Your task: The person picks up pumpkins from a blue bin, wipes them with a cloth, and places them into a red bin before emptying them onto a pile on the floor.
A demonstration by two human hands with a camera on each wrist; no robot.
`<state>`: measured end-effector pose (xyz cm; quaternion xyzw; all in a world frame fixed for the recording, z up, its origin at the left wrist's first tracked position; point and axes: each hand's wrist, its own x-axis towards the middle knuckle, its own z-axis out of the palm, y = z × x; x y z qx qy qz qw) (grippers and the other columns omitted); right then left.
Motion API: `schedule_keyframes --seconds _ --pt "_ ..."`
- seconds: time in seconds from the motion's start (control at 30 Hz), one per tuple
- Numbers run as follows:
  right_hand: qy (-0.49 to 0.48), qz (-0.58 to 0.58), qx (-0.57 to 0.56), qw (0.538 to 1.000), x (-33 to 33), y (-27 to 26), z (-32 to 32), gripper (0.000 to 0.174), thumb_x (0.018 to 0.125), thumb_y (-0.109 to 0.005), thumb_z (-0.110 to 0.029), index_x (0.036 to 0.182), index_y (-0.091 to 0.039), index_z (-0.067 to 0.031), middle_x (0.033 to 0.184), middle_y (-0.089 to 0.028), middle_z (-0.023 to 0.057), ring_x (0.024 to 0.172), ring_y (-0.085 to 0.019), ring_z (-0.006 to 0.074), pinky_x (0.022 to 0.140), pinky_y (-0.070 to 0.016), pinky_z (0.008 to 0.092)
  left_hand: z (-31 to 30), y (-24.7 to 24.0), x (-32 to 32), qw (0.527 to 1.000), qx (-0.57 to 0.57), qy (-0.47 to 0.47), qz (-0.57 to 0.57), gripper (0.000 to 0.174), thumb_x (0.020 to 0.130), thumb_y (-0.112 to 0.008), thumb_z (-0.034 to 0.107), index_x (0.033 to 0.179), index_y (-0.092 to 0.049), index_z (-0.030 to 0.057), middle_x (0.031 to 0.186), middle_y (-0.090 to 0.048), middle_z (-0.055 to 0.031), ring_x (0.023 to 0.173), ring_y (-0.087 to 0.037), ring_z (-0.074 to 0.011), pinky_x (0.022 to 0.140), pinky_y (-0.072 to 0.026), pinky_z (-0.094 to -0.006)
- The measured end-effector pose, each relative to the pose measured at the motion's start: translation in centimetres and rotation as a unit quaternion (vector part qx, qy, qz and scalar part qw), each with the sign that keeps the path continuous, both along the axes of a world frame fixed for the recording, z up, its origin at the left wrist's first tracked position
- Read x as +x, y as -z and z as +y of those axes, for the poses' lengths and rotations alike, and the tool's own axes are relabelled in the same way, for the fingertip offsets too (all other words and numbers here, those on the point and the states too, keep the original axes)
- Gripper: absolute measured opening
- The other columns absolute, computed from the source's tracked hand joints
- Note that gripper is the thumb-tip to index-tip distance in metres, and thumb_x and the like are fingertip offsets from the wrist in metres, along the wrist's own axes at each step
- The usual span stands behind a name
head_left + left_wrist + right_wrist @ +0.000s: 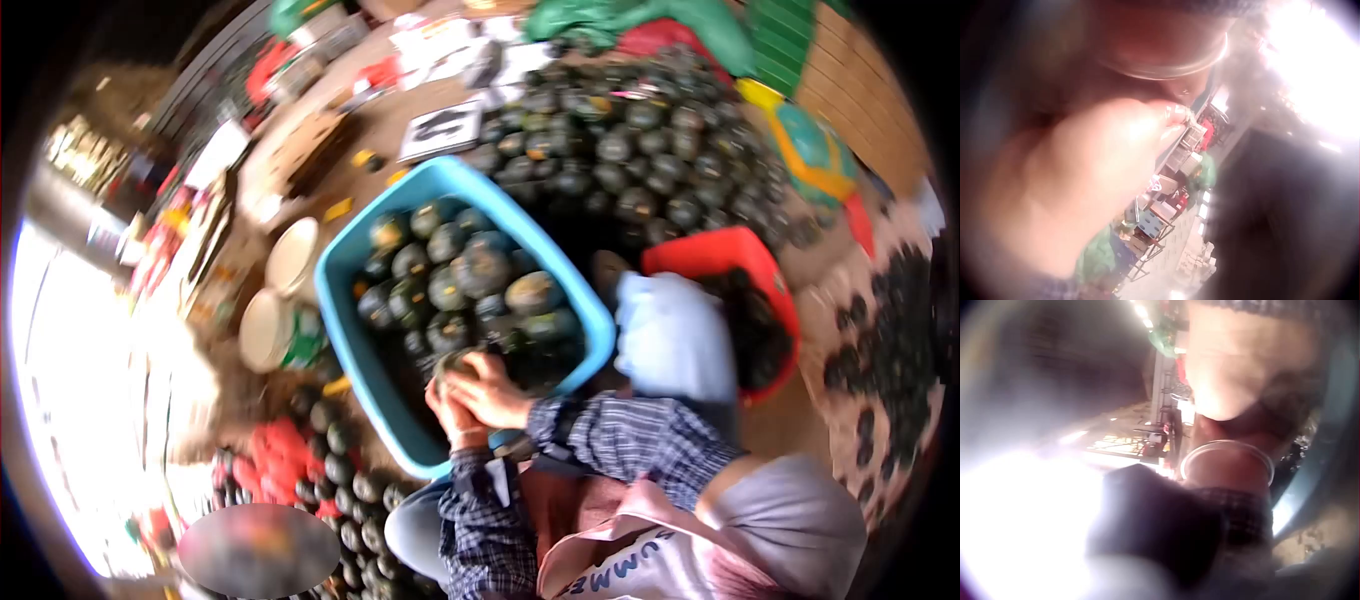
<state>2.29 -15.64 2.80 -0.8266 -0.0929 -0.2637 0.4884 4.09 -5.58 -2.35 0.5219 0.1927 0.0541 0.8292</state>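
In the head view, both hands meet over the near end of a blue plastic tub [590, 322]. Between them they hold a small dark green squash [452, 366], mostly covered by the fingers. My right hand [494, 393] grips it from the right, while my left hand [453, 412] cups it from the near left side. Many dark green squashes [447, 288] fill the far part of the tub, some with orange patches. The wrist views are blurred; a bangle [1229, 445] shows on the left wrist and the squash is hidden there.
A big heap of squashes [640, 150] lies beyond the tub. To the right stands a red basket [775, 290] with dark squashes inside, beside the person's knee [675, 325]. Round white buckets [266, 330] stand left; more squashes [365, 490] lie at lower left. A flat scale [440, 130] sits behind.
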Motion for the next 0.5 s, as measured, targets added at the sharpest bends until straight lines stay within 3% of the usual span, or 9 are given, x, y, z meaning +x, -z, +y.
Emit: schedule_keyframes --seconds 0.07,0.1,0.17,0.2,0.23,0.3,0.37,0.43,0.5 --pt "-0.058 -0.005 -0.004 0.998 0.3 1.7 0.3 0.033 0.084 -0.059 -0.018 0.116 -0.060 -0.0093 0.117 -0.050 0.0164 0.108 -0.046 0.0344 0.091 -0.0403 0.0426 1.7 1.6 -0.6 0.992 -0.105 0.065 -0.012 0.039 0.091 -0.052 0.025 0.125 -0.040 0.0098 0.119 -0.050 -0.0118 0.105 -0.052 -0.0252 0.089 -0.0464 -0.0388" --pt "-0.049 -0.153 -0.233 0.959 1.6 4.0 -0.4 0.029 0.089 -0.053 -0.019 0.114 -0.059 -0.0062 0.115 -0.052 0.0157 0.106 -0.048 0.0346 0.091 -0.0408 0.0422 2.8 1.9 0.5 0.976 -0.065 0.199 -0.066 0.038 0.091 -0.052 0.029 0.121 -0.044 0.0074 0.117 -0.052 -0.0113 0.104 -0.053 -0.0232 0.089 -0.0460 -0.0383" --pt "-0.114 0.232 0.068 0.964 3.7 6.7 -0.6 0.031 0.089 -0.049 -0.020 0.116 -0.055 -0.0068 0.117 -0.053 0.0154 0.110 -0.050 0.0371 0.092 -0.0426 0.0461 -1.3 -4.9 -2.2 0.998 0.029 0.064 0.007 0.042 0.089 -0.054 0.040 0.115 -0.051 0.0076 0.112 -0.054 -0.0073 0.101 -0.055 -0.0217 0.085 -0.0483 -0.0381" --pt "-0.149 0.360 -0.106 0.915 2.5 -0.2 -4.3 0.033 0.086 -0.052 -0.020 0.117 -0.052 -0.0077 0.116 -0.053 0.0196 0.113 -0.049 0.0373 0.089 -0.0437 0.0512 -0.5 -4.4 -2.4 0.993 0.105 0.055 -0.018 0.051 0.086 -0.056 0.047 0.122 -0.048 0.0107 0.117 -0.052 -0.0078 0.105 -0.053 -0.0239 0.085 -0.0485 -0.0420" --pt "0.049 0.340 -0.222 0.912 1.5 -0.9 -4.3 0.035 0.081 -0.057 -0.020 0.114 -0.052 -0.0076 0.116 -0.051 0.0210 0.112 -0.049 0.0351 0.086 -0.0442 0.0545 -1.3 -8.0 -3.2 0.993 -0.061 0.087 0.051 0.060 0.084 -0.057 0.051 0.129 -0.043 0.0153 0.126 -0.047 -0.0092 0.111 -0.051 -0.0275 0.089 -0.0466 -0.0476" --pt "-0.048 0.271 -0.122 0.954 1.2 -1.9 -3.3 0.065 0.068 -0.069 -0.014 0.128 -0.042 -0.0093 0.123 -0.043 0.0166 0.113 -0.045 0.0354 0.084 -0.0470 0.0465 -1.1 -9.0 -3.3 0.991 -0.108 0.024 0.078 0.062 0.084 -0.051 0.060 0.129 -0.048 0.0179 0.128 -0.050 -0.0104 0.118 -0.048 -0.0298 0.092 -0.0440 -0.0497" --pt "-0.199 0.069 -0.187 0.960 -1.4 -4.9 -3.7 0.067 0.073 -0.063 -0.015 0.135 -0.037 -0.0178 0.137 -0.034 0.0174 0.121 -0.041 0.0367 0.078 -0.0486 0.0442 -0.1 -8.8 -3.2 0.990 -0.118 0.041 0.064 0.063 0.084 -0.050 0.061 0.130 -0.048 0.0168 0.128 -0.050 -0.0106 0.118 -0.047 -0.0298 0.093 -0.0427 -0.0501" --pt "-0.138 -0.018 -0.313 0.939 -2.2 -4.7 -1.6 0.061 0.078 -0.060 -0.018 0.135 -0.038 -0.0213 0.141 -0.030 0.0174 0.124 -0.039 0.0367 0.077 -0.0493 0.0444 0.5 -8.5 -3.3 0.986 -0.151 0.062 0.033 0.066 0.085 -0.047 0.063 0.130 -0.047 0.0145 0.128 -0.051 -0.0110 0.120 -0.046 -0.0297 0.095 -0.0401 -0.0508" --pt "-0.077 -0.021 -0.252 0.964 -1.1 -4.7 -1.3 0.053 0.081 -0.059 -0.022 0.131 -0.041 -0.0187 0.134 -0.037 0.0177 0.117 -0.043 0.0365 0.076 -0.0502 0.0445 1.3 -8.1 -3.3 0.979 -0.186 0.079 0.002 0.068 0.086 -0.044 0.064 0.130 -0.047 0.0123 0.128 -0.052 -0.0113 0.122 -0.045 -0.0297 0.098 -0.0374 -0.0515"
